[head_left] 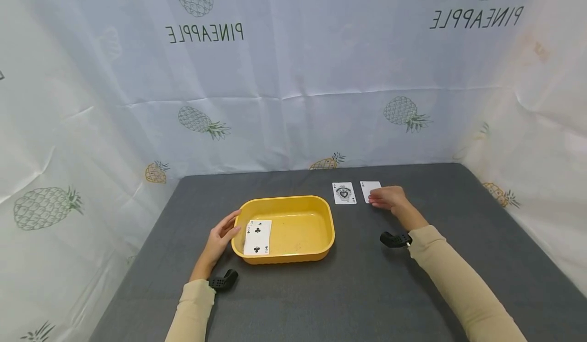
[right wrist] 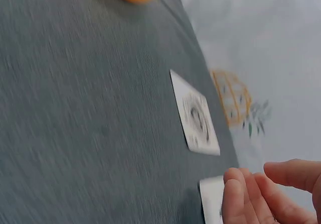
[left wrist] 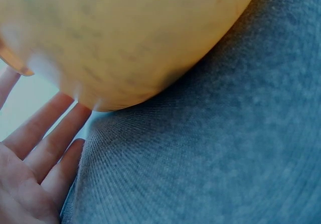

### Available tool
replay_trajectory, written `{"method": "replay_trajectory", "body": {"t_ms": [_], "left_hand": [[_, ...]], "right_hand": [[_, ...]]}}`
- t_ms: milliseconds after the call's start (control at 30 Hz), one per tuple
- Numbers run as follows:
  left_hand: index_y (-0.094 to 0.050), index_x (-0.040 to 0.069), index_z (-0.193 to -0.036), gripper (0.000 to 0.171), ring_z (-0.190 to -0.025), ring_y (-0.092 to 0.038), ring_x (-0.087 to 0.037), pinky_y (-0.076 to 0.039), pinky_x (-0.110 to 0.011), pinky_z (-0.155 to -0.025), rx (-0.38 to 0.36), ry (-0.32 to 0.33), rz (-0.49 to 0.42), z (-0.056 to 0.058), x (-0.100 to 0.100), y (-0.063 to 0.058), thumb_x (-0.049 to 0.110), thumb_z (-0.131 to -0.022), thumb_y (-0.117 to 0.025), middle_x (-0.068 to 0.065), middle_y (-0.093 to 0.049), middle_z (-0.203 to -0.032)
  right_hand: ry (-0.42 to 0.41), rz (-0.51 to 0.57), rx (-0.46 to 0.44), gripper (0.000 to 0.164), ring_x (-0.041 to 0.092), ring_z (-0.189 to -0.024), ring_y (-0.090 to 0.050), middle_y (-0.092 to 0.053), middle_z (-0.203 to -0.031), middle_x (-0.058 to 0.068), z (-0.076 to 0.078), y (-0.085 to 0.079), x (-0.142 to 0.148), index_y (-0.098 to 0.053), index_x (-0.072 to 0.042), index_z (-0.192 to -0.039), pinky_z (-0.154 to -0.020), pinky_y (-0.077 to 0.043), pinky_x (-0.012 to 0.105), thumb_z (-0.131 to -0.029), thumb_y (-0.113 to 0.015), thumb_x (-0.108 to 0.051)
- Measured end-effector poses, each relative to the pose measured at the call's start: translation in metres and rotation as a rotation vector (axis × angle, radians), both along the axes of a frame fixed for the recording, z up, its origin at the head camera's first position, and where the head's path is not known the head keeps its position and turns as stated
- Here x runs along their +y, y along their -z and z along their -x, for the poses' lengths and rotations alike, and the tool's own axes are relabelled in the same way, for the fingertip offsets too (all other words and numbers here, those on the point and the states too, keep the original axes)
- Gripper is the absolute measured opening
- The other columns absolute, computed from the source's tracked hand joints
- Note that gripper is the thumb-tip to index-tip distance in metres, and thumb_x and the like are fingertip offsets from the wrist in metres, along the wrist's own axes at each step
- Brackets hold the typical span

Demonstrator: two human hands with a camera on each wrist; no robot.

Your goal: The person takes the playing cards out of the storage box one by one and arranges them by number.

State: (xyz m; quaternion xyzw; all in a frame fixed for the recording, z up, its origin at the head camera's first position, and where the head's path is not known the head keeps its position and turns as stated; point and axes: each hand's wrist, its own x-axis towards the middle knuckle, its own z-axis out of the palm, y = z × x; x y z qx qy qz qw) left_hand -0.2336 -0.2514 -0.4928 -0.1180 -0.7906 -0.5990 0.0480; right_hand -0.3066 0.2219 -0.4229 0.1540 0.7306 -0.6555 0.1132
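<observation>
Grey cloth [head_left: 339,296] meets pineapple-print curtain [head_left: 302,51], hands [head_left: 221,237] [head_left: 390,198] unclenched: left spread against tray [head_left: 300,235], right over card [head_left: 369,188].

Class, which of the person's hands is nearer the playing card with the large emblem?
Right. The right hand is right of the emblem card, at the neighbouring card; the left hand is farther off, at the left end of the yellow tray.

Head view forward and down over worktop [head_left: 293,301], left wrist view close on yellow tray [left wrist: 125,33], tilted right wrist view sharing head's ornate ace [right wrist: 195,118]
</observation>
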Motion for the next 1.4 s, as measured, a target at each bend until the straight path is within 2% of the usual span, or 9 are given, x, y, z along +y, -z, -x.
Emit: {"method": "replay_trajectory", "body": {"t_ms": [200,367,433,567,733,1033,1400], "left_hand": [[-0.045,0.003,-0.143,0.048,-0.114,-0.05,0.017,-0.04,-0.003,-0.093,0.0,0.003,-0.004,0.0,0.0,0.0,0.012,-0.097,-0.056,-0.026,-0.046,-0.146],[-0.044,0.001,-0.143,0.048,-0.114,-0.048,0.018,-0.039,-0.003,-0.093,0.01,0.011,-0.003,-0.001,0.0,-0.002,0.011,-0.097,-0.055,-0.027,-0.044,-0.146],[-0.044,0.001,-0.143,0.048,-0.114,-0.048,0.018,-0.039,-0.003,-0.093,0.013,0.014,-0.003,-0.001,0.0,-0.002,0.01,-0.097,-0.055,-0.027,-0.044,-0.147],[-0.044,0.001,-0.143,0.048,-0.114,-0.048,0.018,-0.039,-0.004,-0.094,0.018,0.019,-0.004,-0.001,0.0,-0.002,0.01,-0.097,-0.055,-0.027,-0.044,-0.147],[-0.044,0.001,-0.143,0.048,-0.114,-0.048,0.018,-0.039,-0.004,-0.093,0.016,0.022,-0.003,-0.001,-0.001,-0.001,0.01,-0.097,-0.054,-0.026,-0.044,-0.147],[-0.043,0.002,-0.143,0.048,-0.112,-0.048,0.02,-0.039,-0.004,-0.093,0.003,0.015,0.003,0.0,-0.001,-0.002,0.011,-0.097,-0.054,-0.025,-0.045,-0.147],[-0.044,0.002,-0.143,0.048,-0.113,-0.049,0.017,-0.039,-0.004,-0.093,0.008,0.01,0.004,0.0,-0.001,-0.001,0.011,-0.097,-0.055,-0.025,-0.045,-0.146]], "right_hand": [[-0.132,0.049,0.012,0.048,0.001,-0.063,-0.068,-0.068,-0.068,-0.01,-0.01,-0.004,-0.021,-0.042,0.018,-0.135,-0.066,-0.057,0.019,-0.095,-0.054,-0.006],[-0.209,-0.002,0.022,0.047,0.003,-0.075,-0.068,-0.069,-0.078,-0.011,-0.02,-0.009,-0.036,-0.046,0.013,-0.135,-0.085,-0.057,0.027,-0.097,-0.055,-0.013],[-0.231,-0.003,0.022,0.047,0.004,-0.076,-0.069,-0.07,-0.079,-0.01,-0.022,-0.012,-0.043,-0.047,0.013,-0.134,-0.088,-0.056,0.03,-0.096,-0.056,-0.015],[-0.262,0.046,0.021,0.049,0.004,-0.072,-0.07,-0.072,-0.078,-0.007,-0.027,-0.017,-0.06,-0.047,0.015,-0.133,-0.083,-0.057,0.028,-0.095,-0.059,-0.014],[-0.34,0.027,0.052,0.048,0.004,-0.073,-0.07,-0.073,-0.082,-0.006,-0.036,-0.022,-0.075,-0.048,0.015,-0.132,-0.081,-0.058,0.027,-0.096,-0.058,-0.015],[-0.421,0.044,0.085,0.045,0.005,-0.072,-0.07,-0.074,-0.08,-0.004,-0.048,-0.026,-0.097,-0.052,0.018,-0.126,-0.072,-0.058,0.022,-0.095,-0.059,-0.015],[-0.462,0.106,0.06,0.043,0.009,-0.072,-0.072,-0.074,-0.08,0.001,-0.059,-0.023,-0.131,-0.054,0.019,-0.123,-0.081,-0.058,0.033,-0.094,-0.06,-0.012]]}}
